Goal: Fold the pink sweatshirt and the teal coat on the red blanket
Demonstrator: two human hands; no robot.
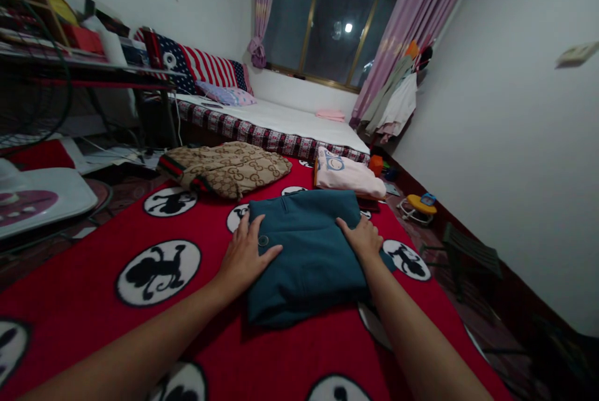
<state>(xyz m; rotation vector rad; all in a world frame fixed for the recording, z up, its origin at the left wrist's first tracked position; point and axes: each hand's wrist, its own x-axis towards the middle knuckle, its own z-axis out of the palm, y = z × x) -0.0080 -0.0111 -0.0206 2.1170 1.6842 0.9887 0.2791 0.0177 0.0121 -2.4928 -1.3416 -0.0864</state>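
A dark teal garment (313,257), folded into a thick rectangle, lies on the red blanket (103,270) with round black-and-white figures. One dark button shows near its left edge. My left hand (248,248) rests on that left edge, thumb and fingers apart. Across from it, my right hand (362,236) touches the upper right side, its thumb on top and the other fingers reaching over the edge. Neither hand grips the cloth visibly. What kind of garment it is, the folds do not show.
Beyond the garment lie a brown patterned cloth item (234,167) and folded pale pink clothing (349,176). A second bed (290,120) stands under the window. At left is a cluttered desk (93,67); at right, a yellow stool (421,203) and a dark folding stool (470,251).
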